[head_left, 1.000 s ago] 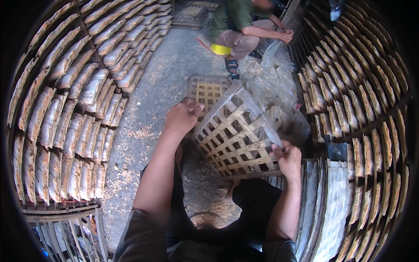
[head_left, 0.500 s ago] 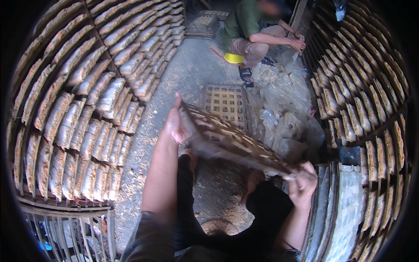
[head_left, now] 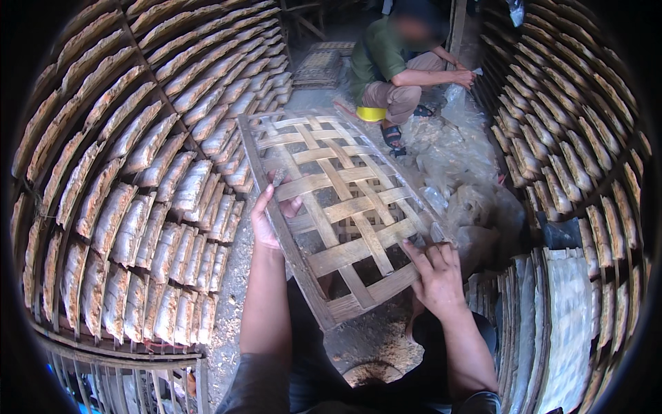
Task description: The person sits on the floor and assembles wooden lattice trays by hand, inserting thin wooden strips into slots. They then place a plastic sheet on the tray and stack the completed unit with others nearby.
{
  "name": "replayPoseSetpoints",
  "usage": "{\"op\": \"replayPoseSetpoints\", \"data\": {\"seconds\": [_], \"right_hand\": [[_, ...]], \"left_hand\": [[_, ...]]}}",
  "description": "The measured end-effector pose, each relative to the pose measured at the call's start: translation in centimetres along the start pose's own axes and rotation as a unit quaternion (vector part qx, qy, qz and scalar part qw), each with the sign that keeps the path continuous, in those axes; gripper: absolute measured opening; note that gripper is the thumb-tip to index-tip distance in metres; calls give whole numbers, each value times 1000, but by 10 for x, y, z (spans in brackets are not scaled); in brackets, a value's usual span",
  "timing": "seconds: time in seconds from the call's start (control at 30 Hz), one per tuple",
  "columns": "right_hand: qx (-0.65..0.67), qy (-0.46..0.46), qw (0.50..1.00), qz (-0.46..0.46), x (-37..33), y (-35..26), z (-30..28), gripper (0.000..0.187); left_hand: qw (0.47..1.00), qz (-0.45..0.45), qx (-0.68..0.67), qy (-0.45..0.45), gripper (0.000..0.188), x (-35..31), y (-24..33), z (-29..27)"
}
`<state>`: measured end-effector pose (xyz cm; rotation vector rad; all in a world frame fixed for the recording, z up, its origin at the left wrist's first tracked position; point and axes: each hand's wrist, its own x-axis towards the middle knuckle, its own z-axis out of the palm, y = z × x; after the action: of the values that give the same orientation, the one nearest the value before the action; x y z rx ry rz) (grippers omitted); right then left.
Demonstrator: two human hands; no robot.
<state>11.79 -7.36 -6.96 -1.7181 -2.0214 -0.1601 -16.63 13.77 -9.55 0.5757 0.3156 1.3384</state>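
A rectangular woven bamboo tray (head_left: pixel 352 212) in a wooden frame hangs tilted in front of me, its open lattice facing up. My left hand (head_left: pixel 272 214) is closed round the long left side of the frame, with some fingertips showing through the weave. At the near right corner my right hand (head_left: pixel 439 277) grips the frame, fingers laid over the edge strip and thumb hidden. Through the gaps another lattice tray (head_left: pixel 369 201) shows on the floor beyond.
Slatted racks (head_left: pixel 131 228) with rows of whitish, crumbly-edged slabs line the left; similar racks (head_left: pixel 545 138) line the right. Upright panels (head_left: pixel 560 310) stand at my near right. Crumpled clear plastic (head_left: pixel 476 200) covers the floor ahead, where a person (head_left: pixel 393 76) squats beside stacked trays (head_left: pixel 317 67).
The tray has turned from nearly edge-on to showing its broad lattice face, its far end rising. Both hands stay on it. The squatting person's hands have shifted slightly at the right rack.
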Motion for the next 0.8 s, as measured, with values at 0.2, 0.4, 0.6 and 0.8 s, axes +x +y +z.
{"op": "replayPoseSetpoints", "data": {"seconds": [0.2, 0.4, 0.6, 0.8], "right_hand": [[28, 71, 996, -45, 0, 4, 25, 63], [291, 63, 943, 150, -8, 4, 9, 22], [513, 55, 787, 338, -15, 3, 12, 22], [420, -2, 848, 323, -18, -4, 2, 21]], "left_hand": [[998, 46, 7, -42, 57, -15, -11, 30], [988, 30, 126, -90, 90, -17, -28, 56], [932, -124, 338, -25, 76, -4, -49, 41], [941, -231, 201, 146, 68, 2, -40, 24]]}}
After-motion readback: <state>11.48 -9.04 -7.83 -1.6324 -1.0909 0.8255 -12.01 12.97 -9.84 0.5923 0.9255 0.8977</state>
